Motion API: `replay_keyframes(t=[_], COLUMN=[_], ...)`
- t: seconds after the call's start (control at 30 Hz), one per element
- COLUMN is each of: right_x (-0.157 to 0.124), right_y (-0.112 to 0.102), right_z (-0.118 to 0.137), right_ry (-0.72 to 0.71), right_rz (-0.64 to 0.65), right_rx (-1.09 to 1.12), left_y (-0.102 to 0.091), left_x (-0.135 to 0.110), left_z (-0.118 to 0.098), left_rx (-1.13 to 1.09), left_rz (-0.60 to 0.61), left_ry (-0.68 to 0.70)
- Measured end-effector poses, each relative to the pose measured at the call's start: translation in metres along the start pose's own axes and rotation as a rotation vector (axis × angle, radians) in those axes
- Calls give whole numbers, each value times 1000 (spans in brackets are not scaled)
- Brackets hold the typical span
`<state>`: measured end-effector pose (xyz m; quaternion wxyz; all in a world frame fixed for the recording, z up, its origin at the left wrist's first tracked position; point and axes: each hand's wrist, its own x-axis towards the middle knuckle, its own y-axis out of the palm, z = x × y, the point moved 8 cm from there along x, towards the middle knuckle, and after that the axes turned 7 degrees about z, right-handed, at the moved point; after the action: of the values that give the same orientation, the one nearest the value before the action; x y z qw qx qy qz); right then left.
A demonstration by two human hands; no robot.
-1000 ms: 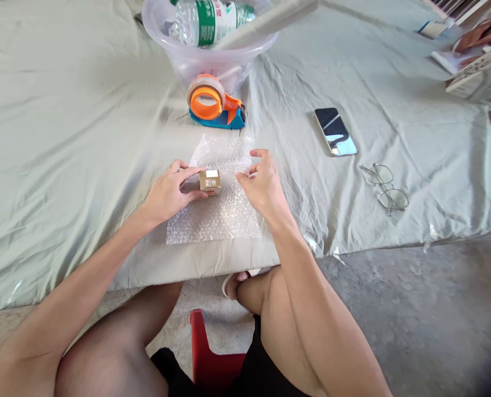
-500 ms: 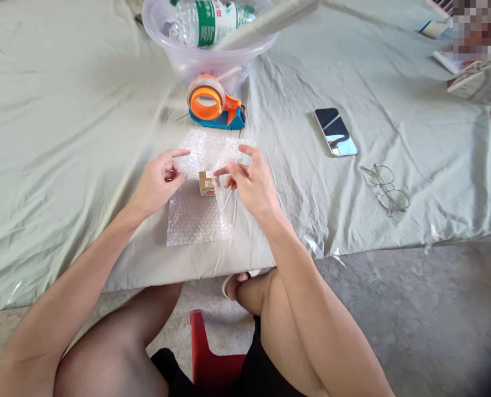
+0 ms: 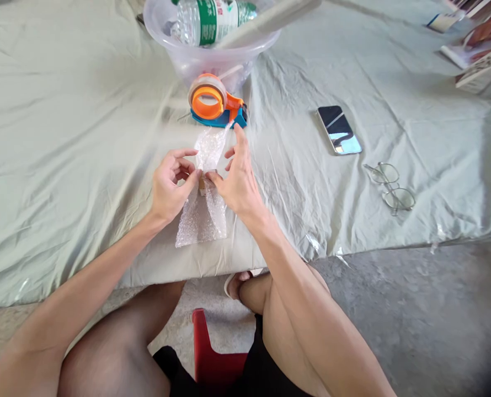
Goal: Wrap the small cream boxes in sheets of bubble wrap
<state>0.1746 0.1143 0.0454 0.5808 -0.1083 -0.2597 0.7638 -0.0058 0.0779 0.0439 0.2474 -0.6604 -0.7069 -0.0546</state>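
Note:
A sheet of clear bubble wrap [image 3: 202, 225] lies near the table's front edge, its two sides raised and folded inward. Between the folds sits a small gold and white box [image 3: 202, 190], mostly covered by the wrap and my thumbs. My left hand [image 3: 174, 182] grips the wrap's left side, fingers curled and thumb at the box. On the other side my right hand [image 3: 240, 179] holds the right fold, its thumb by the box and its longer fingers stretched up along the wrap's far corner.
An orange and blue tape dispenser [image 3: 218, 103] stands just beyond the wrap. Behind it is a translucent plastic tub [image 3: 212, 58] with a water bottle [image 3: 212, 22] inside. To the right lie a phone [image 3: 339, 130] and glasses [image 3: 390, 184]. Another person's hand [image 3: 487, 32] shows at far right.
Both hands have closed in on the bubble wrap. Its sides, flatter before, now stand folded in over the small box, and the sheet looks narrower.

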Motion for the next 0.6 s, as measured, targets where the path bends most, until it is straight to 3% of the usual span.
replay_keyframes(t=[0.1,0.2,0.33,0.47,0.6], right_x=[2,1,-1,0,1], right_y=[6,14,14,7,7], right_z=[-7,-8,-8,-13,-16], right_ry=[70,130,182,238,328], right_rz=[29,79,51,33,88], right_rx=[-7,128,261,296,377], left_y=[4,4,0,-5,1], left_x=[-3,-7,-11,-11,-6], left_z=[2,6,8,1,-9], left_rx=[-40,-30,43,143,286], left_rz=[-16,-23,-20,-6,92], left_ry=[-14,-80,-151,-102,20])
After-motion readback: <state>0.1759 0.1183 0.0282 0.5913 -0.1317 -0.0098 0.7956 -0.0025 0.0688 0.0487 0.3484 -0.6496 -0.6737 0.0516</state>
